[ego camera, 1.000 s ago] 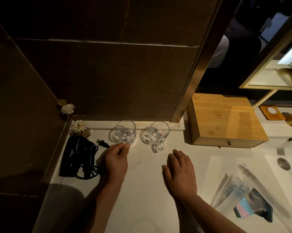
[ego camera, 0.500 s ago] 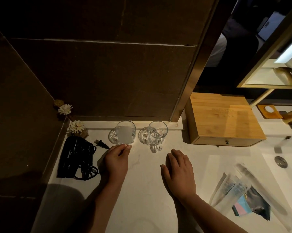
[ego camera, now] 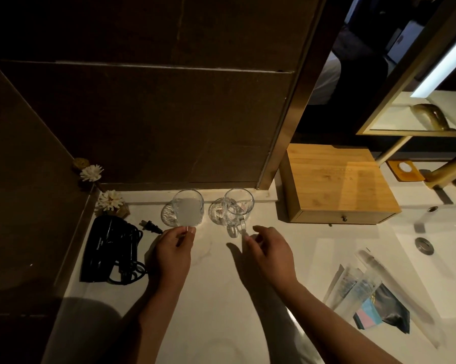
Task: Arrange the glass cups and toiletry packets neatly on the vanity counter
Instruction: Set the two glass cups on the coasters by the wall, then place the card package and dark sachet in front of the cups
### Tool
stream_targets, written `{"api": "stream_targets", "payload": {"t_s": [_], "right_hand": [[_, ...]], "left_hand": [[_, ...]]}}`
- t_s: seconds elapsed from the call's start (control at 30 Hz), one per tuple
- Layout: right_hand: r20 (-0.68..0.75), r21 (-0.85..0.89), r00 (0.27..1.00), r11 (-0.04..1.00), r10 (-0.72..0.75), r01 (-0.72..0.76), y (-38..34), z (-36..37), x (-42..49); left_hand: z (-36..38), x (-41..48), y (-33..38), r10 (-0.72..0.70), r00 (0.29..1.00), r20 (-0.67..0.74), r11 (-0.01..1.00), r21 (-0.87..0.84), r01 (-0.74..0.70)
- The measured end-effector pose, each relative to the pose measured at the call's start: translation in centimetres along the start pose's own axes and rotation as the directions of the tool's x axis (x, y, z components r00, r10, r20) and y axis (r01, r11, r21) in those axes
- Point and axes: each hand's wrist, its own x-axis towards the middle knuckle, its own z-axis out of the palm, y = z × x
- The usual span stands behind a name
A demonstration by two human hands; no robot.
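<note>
Fingertips of the left hand (ego camera: 173, 252) are pinched on the left glass cup (ego camera: 188, 208); at three o'clock, the right hand (ego camera: 270, 252) is held loosely unclenched by the second cup's handle (ego camera: 237, 228)

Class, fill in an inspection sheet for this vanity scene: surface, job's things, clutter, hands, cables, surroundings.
Surface: pale vanity counter, dimly lit.
Job's things: two glass cups, left cup and right cup, upright by the wall; toiletry packets heaped near the sink.
Clutter: black hair dryer; white flowers; wooden box.
Hands: left hand pinches something thin at the left cup; right hand open beside the right cup's handle.
Cables: dryer cord coiled, plug loose.
Surroundings: dark tiled wall, mirror, brass faucet.
</note>
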Motion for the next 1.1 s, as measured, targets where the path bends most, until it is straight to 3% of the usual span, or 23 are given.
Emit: {"api": "stream_targets", "payload": {"t_s": [0.07,0.27,1.1], "right_hand": [[0.053,0.096,0.997,0.994,0.051,-0.056,-1.4,-0.4,0.9],[0.056,0.044,0.998,0.998,0.035,-0.038,-2.1,0.4,2.2],[0.044,0.161,0.997,0.984,0.068,-0.074,-2.3,0.4,1.1]], "left_hand": [[-0.1,-0.1,0.0,-0.029,1.0,0.003,1.0,-0.005,0.029],[-0.4,-0.1,0.3,-0.019,1.0,0.024,0.999,0.038,0.018],[-0.8,-0.4,0.0,0.002,0.997,0.079,0.995,0.102,-0.01]]}}
